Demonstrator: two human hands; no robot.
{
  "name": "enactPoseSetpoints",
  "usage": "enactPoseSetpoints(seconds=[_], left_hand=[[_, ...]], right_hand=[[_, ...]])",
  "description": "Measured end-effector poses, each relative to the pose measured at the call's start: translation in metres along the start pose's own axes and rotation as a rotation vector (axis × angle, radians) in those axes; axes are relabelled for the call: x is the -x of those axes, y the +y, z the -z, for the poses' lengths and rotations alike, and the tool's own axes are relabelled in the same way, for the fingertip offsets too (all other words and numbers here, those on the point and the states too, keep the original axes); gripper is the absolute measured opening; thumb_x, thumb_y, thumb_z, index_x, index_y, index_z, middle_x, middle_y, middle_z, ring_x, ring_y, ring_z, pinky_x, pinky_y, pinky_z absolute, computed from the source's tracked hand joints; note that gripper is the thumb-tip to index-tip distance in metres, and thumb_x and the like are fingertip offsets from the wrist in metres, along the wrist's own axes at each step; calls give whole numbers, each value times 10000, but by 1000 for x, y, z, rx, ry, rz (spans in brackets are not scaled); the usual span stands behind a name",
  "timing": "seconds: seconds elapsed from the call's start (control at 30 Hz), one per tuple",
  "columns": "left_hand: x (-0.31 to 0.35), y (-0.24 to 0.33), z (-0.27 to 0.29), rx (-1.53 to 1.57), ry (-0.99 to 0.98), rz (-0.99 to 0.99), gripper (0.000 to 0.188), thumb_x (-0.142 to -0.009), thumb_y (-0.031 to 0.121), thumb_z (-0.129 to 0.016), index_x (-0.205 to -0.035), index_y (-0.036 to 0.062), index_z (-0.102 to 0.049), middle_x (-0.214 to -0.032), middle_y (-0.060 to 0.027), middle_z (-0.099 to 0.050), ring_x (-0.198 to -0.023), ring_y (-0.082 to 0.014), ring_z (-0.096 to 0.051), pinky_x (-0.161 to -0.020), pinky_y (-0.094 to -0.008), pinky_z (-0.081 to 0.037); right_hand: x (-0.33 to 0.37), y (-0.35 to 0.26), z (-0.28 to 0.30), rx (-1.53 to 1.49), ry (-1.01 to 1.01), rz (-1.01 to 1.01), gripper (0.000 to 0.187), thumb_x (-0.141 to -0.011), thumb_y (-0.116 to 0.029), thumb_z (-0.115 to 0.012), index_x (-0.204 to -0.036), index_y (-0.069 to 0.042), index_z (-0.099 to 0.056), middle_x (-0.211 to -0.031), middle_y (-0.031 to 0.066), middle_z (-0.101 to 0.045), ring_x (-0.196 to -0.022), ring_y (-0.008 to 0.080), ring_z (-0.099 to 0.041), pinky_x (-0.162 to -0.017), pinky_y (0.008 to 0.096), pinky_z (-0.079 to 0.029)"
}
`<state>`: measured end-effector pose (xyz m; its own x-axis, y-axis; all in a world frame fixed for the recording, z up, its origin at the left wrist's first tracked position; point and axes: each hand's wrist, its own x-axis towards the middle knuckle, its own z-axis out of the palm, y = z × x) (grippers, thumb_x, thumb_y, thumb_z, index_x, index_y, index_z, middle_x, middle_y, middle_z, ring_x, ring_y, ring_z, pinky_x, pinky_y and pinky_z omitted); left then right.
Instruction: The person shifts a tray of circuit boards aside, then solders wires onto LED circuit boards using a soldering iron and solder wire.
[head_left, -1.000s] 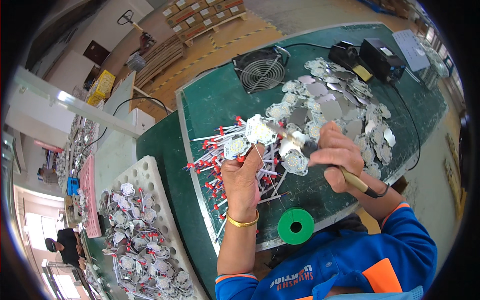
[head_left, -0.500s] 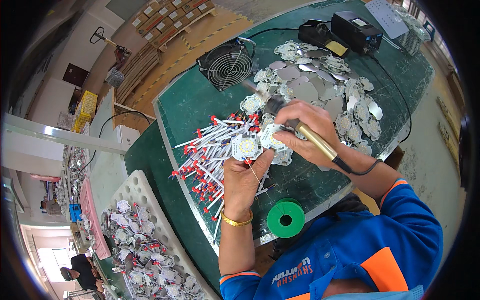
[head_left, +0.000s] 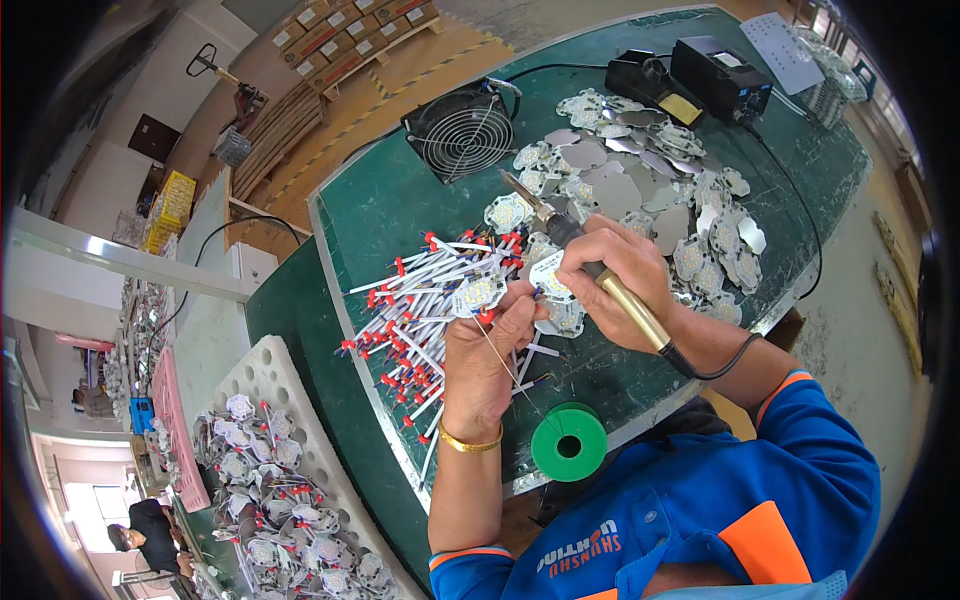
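My left hand (head_left: 476, 368) is closed around a white LED board (head_left: 479, 293), which it holds tilted by the edge. A thin strand of solder wire (head_left: 500, 358) runs from these fingers down to a green spool (head_left: 568, 442). My right hand (head_left: 628, 280) grips a soldering iron (head_left: 632, 305) with a gold-coloured handle; its tip points up and left, off the boards. Close to the right fingertips is a second LED board (head_left: 547, 275); whether they pinch it I cannot tell. Many white wires (head_left: 420, 320) with red ends lie beside and under my left hand.
Loose LED boards (head_left: 610, 185) are heaped beyond my hands. At the back of the green table (head_left: 560, 85) stand a black fan (head_left: 465, 138), an iron holder (head_left: 650, 85) and a black soldering station (head_left: 720, 70). A foam tray (head_left: 262, 375) of wired boards lies left.
My left hand has drawn its board slightly left and tilted it, away from the second board. The iron has shifted slightly, its tip still pointing up and left.
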<state>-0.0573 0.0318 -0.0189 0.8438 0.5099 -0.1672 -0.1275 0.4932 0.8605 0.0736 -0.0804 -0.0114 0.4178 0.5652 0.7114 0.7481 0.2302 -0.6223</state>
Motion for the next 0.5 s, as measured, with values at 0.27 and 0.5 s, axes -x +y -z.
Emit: enactPoseSetpoints(seconds=[0.27,0.5], left_hand=[[6,-7,-14,104,103,-6,194,-827,69,-598,-1005,-6,-611,-817,-75,-642,-695,-87,-559,-610,-202,-422],[6,-8,-9,113,63,11,168,-820,102,-621,-962,12,-631,-786,-53,-637,-651,-67,-520,-587,-189,-402]], right_hand=[[9,1,-8,23,151,100,210,-690,53,-645,-813,-35,-499,-650,74,-510,-518,205,-430,-435,308,-343],[11,1,-14,80,190,222,240,-673,78,-662,-823,-29,-508,-636,80,-510,-510,191,-429,-404,292,-321]])
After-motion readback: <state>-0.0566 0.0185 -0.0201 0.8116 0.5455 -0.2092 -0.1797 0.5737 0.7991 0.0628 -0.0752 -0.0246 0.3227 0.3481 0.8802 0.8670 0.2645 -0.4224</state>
